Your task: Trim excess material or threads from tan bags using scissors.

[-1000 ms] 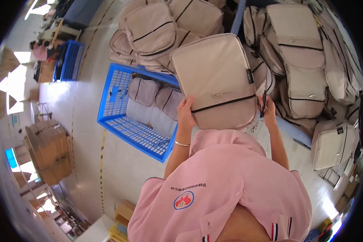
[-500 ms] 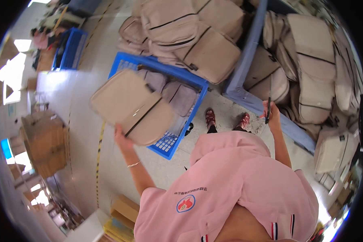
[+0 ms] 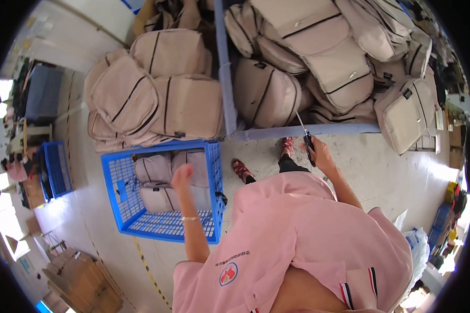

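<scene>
Left hand [image 3: 181,176], centre-left of frame: raised over the blue plastic crate [image 3: 121,208], fingers loosely curled, gripping nothing. Inside the crate, directly beneath the hand: beige backpacks [image 3: 154,180] with dark zip lines, lying flat against the upper wall.

Right hand [image 3: 319,152], centre-right: closed around dark-handled scissors [image 3: 307,138], blades pointing up toward the blue edge of the worktable [image 3: 225,88].

On the worktable, upper right: heap of beige backpacks [image 3: 324,57], overlapping, several cut off by the top of the frame. Upper centre-left, above the crate: a second stack of beige backpacks [image 3: 156,94].

Far left: second blue crate [image 3: 55,167], contents not discernible. Lower left: brown cardboard cartons [image 3: 81,281], partly cut by the rim. Round red-and-blue badge [image 3: 227,273] on the pink shirt [image 3: 308,245], lower centre. Lower right edge: blue and yellow items, too small to identify.
</scene>
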The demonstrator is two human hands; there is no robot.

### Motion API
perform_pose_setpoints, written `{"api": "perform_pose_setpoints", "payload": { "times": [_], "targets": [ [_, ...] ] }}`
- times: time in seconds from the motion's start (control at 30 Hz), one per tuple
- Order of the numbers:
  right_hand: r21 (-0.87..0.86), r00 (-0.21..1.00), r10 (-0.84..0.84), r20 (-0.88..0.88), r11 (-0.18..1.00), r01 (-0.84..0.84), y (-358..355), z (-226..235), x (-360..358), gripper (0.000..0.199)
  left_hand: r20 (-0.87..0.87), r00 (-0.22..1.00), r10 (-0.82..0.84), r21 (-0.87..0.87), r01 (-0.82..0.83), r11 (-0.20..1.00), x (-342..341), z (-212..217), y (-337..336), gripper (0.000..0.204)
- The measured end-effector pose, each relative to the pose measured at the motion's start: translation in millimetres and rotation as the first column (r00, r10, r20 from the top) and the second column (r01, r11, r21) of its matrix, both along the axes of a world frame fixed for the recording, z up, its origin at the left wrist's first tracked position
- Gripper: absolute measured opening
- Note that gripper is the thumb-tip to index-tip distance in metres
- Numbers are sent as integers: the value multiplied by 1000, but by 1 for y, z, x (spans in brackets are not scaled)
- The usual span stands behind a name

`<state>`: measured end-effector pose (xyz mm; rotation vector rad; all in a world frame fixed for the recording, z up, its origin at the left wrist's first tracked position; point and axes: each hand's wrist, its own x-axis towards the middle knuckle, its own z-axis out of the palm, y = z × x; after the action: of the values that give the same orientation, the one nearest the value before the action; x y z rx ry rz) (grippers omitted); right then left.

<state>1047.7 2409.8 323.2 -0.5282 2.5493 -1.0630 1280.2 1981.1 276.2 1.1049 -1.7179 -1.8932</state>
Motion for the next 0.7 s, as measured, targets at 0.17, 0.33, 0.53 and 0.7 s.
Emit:
{"api": "perform_pose_setpoints", "payload": {
  "times": [0.17, 0.33, 0.53, 0.7],
  "targets": [
    [-44, 995, -75, -70, 996, 72, 39, 22, -22, 33, 29, 886, -462, -230, 456, 860, -228, 41, 143, 30],
    [64, 980, -198, 29, 979, 196, 78, 51, -38, 42, 338, 866, -369, -680, 496, 540, -318, -23, 221, 26],
    [86, 951, -309, 34, 948, 305, 138, 36, -32, 44, 372, 826, -423, -690, 551, 469, -344, -30, 201, 19],
    [82, 966, -256, 28, 964, 253, 121, 49, -32, 44, 182, 895, -408, -829, 362, 425, -348, 17, 132, 26]
  ]
}}
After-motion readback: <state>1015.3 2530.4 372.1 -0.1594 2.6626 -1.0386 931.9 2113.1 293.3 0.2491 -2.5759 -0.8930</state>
